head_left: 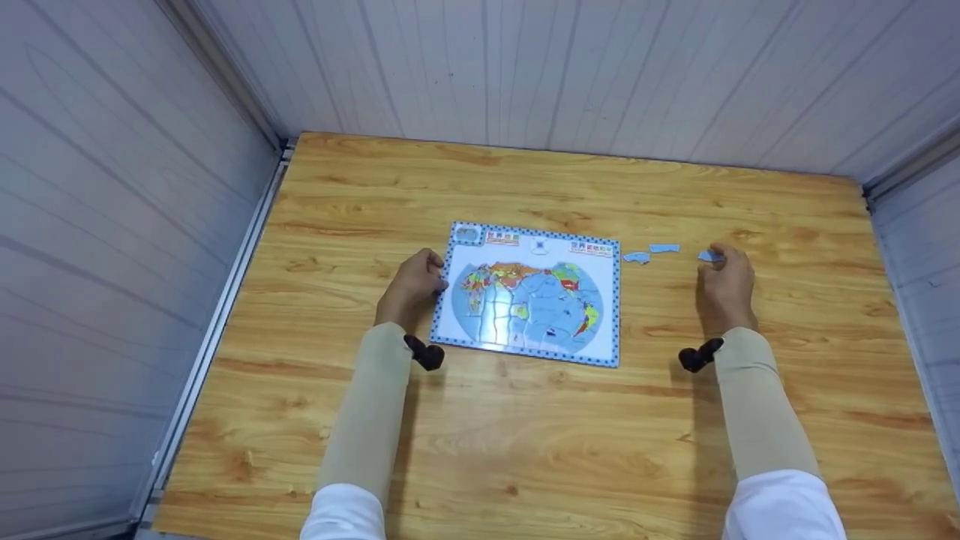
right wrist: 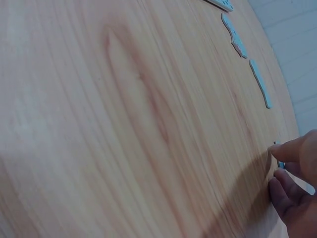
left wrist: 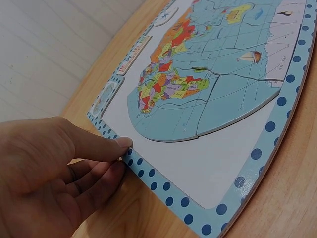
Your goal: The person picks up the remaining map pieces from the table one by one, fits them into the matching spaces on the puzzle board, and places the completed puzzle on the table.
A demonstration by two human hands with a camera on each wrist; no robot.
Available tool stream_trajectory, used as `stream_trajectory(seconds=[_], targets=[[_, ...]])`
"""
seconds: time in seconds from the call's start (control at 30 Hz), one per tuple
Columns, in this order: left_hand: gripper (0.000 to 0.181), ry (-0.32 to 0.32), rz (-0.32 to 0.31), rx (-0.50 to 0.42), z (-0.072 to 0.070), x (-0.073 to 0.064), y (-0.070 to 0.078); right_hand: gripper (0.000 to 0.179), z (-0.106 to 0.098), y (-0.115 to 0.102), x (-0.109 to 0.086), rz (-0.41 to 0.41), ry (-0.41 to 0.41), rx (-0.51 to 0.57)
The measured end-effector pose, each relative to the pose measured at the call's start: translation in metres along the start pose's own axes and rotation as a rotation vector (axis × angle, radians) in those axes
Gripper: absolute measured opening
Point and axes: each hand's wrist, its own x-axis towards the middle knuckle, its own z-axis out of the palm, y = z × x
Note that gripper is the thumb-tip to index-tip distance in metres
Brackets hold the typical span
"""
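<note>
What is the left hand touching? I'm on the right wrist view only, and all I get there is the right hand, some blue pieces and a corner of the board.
Observer: The left hand grips the left edge of the board.

Operator: Okay, and what's pictured on that board? My corner doesn't show it.

Observer: A world map, its blue seas crossed by seams.
</note>
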Motion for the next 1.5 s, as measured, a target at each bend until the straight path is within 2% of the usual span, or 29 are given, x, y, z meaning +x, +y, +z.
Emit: stream_trajectory(seconds=[0.2,0.6,0.77,0.97,1.2,1.33,1.5], targets=[[0.033,0.000,0.026,-0.018,0.000,0.003,0.001,0.037,-0.001,0.005,0.000,-0.013,0.043,-0.052],[0.030,-0.006,-0.028,-0.027,0.001,0.000,0.001,0.033,0.004,0.010,-0.008,0.104,0.078,-0.005],[0.029,-0.001,-0.038,-0.011,0.001,-0.001,0.001,0.032,0.007,0.009,-0.011,0.117,0.093,0.018],[0.027,-0.003,-0.045,-0.014,0.001,0.000,0.000,0.032,0.008,0.006,-0.014,0.149,0.097,0.126],[0.033,0.010,0.007,0.010,0.001,0.001,0.000,0.037,0.006,-0.008,-0.016,0.220,0.025,0.400],[0.032,0.007,-0.002,-0.015,0.001,0.000,0.000,0.038,0.008,-0.020,-0.016,0.238,0.012,0.436],[0.031,0.004,0.003,-0.023,0.002,0.000,0.000,0.036,0.014,-0.032,-0.014,0.213,0.004,0.449]])
